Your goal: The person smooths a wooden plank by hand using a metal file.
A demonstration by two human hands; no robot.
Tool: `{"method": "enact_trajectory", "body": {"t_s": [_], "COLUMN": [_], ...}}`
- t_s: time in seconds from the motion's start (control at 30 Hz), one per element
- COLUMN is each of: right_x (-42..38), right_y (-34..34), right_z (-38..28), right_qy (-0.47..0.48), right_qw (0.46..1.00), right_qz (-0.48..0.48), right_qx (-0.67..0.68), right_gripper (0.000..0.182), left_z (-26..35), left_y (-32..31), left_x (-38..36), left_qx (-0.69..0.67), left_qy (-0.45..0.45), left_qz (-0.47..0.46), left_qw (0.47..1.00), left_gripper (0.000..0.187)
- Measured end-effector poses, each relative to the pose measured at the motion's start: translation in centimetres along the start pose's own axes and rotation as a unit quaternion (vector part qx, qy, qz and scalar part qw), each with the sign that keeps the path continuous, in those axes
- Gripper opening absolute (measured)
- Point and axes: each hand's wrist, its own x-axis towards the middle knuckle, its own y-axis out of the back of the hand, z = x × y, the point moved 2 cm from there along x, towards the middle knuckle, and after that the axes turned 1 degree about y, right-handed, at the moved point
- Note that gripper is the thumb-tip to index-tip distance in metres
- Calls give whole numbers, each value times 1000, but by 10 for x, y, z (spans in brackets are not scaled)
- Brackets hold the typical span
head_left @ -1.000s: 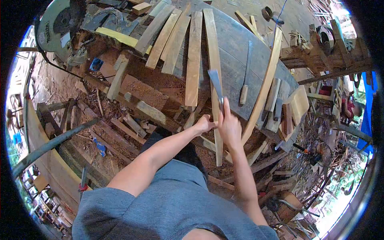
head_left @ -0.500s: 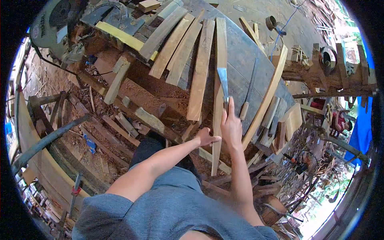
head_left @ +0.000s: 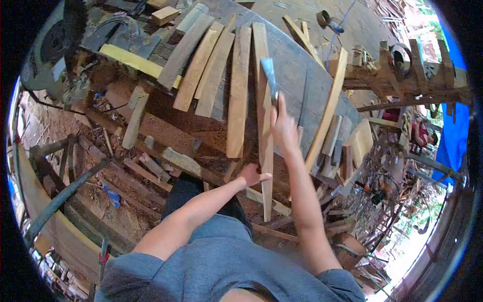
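My right hand (head_left: 285,132) is closed round the handle of a flat-bladed tool (head_left: 268,73), its index finger stretched along it. The blade lies over a long narrow wooden strip (head_left: 264,126) that runs from the dark bench top toward my body. My left hand (head_left: 254,175) grips the near part of that strip, with the thumb across its top and the fingers partly hidden beside it. Left of it lies a wider wooden piece (head_left: 239,95). A thin dark blade-like tool (head_left: 304,95) rests on the bench to the right.
More wooden pieces (head_left: 198,65) lie along the dark bench top (head_left: 294,55). A curved strip (head_left: 329,108) and short blocks (head_left: 359,141) are at the right. A power saw (head_left: 48,55) stands at the upper left. Timber and sawdust cover the ground below.
My right hand and the tool have moved up along the strip, away from my body. The whole view has shifted a little, while my left hand stays on the strip.
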Motion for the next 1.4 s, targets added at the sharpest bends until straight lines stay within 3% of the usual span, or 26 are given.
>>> {"method": "enact_trajectory", "body": {"t_s": [0.1,0.13,0.2,0.27,0.3,0.4,0.5,0.57,0.6,0.63,0.67,0.83,0.93,0.97,1.0,1.03,1.1,1.17,1.23,1.27,1.3,1.37,1.4], "right_x": [-71,-88,-98,-97,-87,-59,-59,-69,-74,-81,-85,-51,-32,-30,-32,-39,-52,-85,-142,-165,-191,-218,-217], "right_y": [-2,0,-5,-12,-15,-5,5,-8,-7,-1,2,-41,-49,-52,-49,-48,-41,-42,-58,-76,-92,-105,-119], "right_z": [38,51,79,117,137,175,182,187,183,168,157,155,155,157,156,160,162,162,157,155,153,149,153], "right_qy": [-36,-27,-20,-10,-8,-73,-167,-12,-17,64,145,126,89,74,54,49,74,183,149,115,98,-5,-57], "right_qw": [995,994,992,975,967,970,969,960,960,952,937,958,965,968,973,973,961,944,981,991,988,974,969], "right_qz": [-42,-8,29,199,236,179,128,271,273,287,300,243,229,223,215,217,261,274,108,20,36,-52,-51], "right_qx": [88,104,124,99,92,146,128,-67,-55,-80,-107,-83,-88,-89,-62,-58,-55,12,55,60,111,220,234], "right_gripper": [54,54,54,53,51,50,46,45,45,46,47,47,51,54,56,56,50,54,63,70,77,74,69], "left_z": [-12,-23,-16,-24,-19,6,-1,-30,-30,-29,-32,-27,-8,-6,0,8,31,64,71,88,87,79,89], "left_y": [-6,-11,-5,-11,-10,-9,-31,-60,-69,-79,-86,-87,-75,-67,-56,-48,-22,7,36,38,44,51,48], "left_x": [10,21,17,19,14,-10,-17,-4,-11,-16,-17,-31,-52,-56,-59,-62,-69,-80,-65,-75,-71,-54,-59], "left_qx": [-52,-50,-44,-58,-51,-147,-226,-242,-279,-316,-301,-239,-24,-14,209,418,444,400,367,363,366,383,434], "left_qy": [-80,-21,-6,35,39,116,100,130,104,78,105,117,123,125,30,-67,-159,-184,-249,-212,-222,-298,-242], "left_qz": [11,-26,-23,-19,-18,-3,-40,-38,-42,-48,-38,-25,-34,-33,-14,3,139,186,216,218,221,189,140], "left_qw": [995,998,999,998,998,982,968,961,954,944,947,964,992,992,977,906,870,879,870,881,876,854,857], "left_gripper": [67,69,72,78,78,73,71,54,48,42,38,44,35,35,31,27,25,24,20,17,17,17,28]}}
